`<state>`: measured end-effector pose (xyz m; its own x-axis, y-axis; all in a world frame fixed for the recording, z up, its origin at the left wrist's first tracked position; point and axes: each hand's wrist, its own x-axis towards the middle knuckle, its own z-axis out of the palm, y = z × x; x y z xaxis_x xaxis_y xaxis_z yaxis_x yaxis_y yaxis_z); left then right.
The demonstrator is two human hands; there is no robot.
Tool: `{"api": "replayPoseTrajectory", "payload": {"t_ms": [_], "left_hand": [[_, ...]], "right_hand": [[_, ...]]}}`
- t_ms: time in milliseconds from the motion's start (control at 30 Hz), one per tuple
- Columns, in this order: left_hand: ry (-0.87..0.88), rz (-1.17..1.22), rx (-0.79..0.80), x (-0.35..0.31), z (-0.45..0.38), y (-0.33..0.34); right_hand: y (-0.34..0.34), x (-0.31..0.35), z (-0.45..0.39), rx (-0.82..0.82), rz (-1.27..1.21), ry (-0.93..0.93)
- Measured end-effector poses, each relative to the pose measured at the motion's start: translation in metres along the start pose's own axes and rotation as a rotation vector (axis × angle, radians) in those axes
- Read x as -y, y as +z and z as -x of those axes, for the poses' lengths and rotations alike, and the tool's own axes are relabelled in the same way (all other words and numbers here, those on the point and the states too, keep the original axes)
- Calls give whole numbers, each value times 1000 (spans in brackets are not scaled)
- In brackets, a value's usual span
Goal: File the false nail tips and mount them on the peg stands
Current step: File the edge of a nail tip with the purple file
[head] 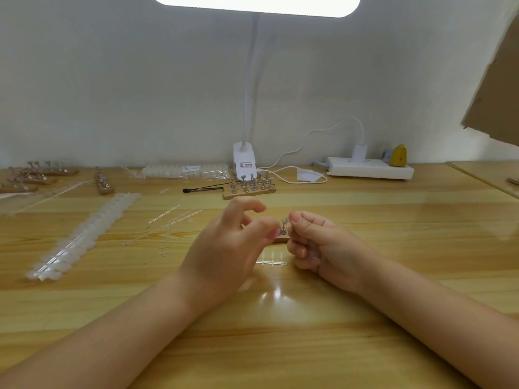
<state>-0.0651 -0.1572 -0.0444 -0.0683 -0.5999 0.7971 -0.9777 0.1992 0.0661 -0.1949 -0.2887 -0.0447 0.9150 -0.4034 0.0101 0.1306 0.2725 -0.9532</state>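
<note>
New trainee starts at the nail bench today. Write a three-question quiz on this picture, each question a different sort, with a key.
1. True or false: the peg stand between the hands sits on the wooden table.
2. Which lies nearest the person? A) the short clear sprue strip B) the black-tipped tool C) the power strip
3. Fill in: the right hand pinches a ____ on that stand, while the left hand reaches in with its thumb.

Key: 1 true; 2 A; 3 peg

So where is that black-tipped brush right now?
The brush lies at the back of the table, left of centre, its handle end meeting the wooden peg stand before the lamp clamp.
</note>
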Motion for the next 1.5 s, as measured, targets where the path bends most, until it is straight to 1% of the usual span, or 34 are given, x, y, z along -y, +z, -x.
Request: {"api": "replayPoseTrajectory", "payload": {"t_ms": [67,133,200,300,367,433,500,567,633,700,800,867,933,1000,1067,1100,1133,1200,1267,1367,1400,1467,1500], "left_hand": [[-22,35,-37,0,-1,-2],[34,101,-79,-6,-3,0],[43,145,-40,-10,-2,3],[-70,109,22,-3,2,3],[-107,123,-23,-2,1,2],[-87,181,-69,-5,0,2],[-76,190,-25,-8,1,4],[-109,135,27,-5,3,6],[-124,107,-3,-3,3,3],[-58,115,-61,-6,0,1],[66,48,-24,-12,-2,3],[52,-45,-16,-7,-1,3],[43,-125,-56,-1,0,2],[124,-172,-100,-2,0,3],[222,-176,-105,-7,1,7],[243,-188,-96,-6,1,8],[237,-215,-85,-3,1,8],[167,-258,-83,4,2,5],[135,-239,-107,6,2,2],[265,-174,-79,-9,0,7],[243,-144,-51,-13,0,8],[110,-101,8,-12,-1,5],[83,-137,2,-8,-2,2]], "right_hand": [[-1,-1,0,-6,21,-3],[0,-2,1,8,48,-14],[0,-2,2,12,58,-22],[0,0,2,-12,14,-20],[0,0,1,-23,20,-21],[1,-1,1,-24,31,-23],[1,-1,1,-22,24,-22],[0,0,1,-25,28,-20],[1,0,1,-23,54,-21],[2,-2,1,-17,52,-32],[3,-1,1,-10,34,-30],[2,1,2,-27,20,0],[1,1,1,-34,17,19],[1,0,1,-12,36,14],[2,-1,2,13,71,9],[3,0,2,21,86,10],[3,1,2,22,86,17],[2,2,2,13,54,33],[1,2,2,9,43,40],[1,1,2,37,94,23],[2,1,2,48,111,26],[2,2,3,51,111,38],[1,3,2,43,93,45]]}}
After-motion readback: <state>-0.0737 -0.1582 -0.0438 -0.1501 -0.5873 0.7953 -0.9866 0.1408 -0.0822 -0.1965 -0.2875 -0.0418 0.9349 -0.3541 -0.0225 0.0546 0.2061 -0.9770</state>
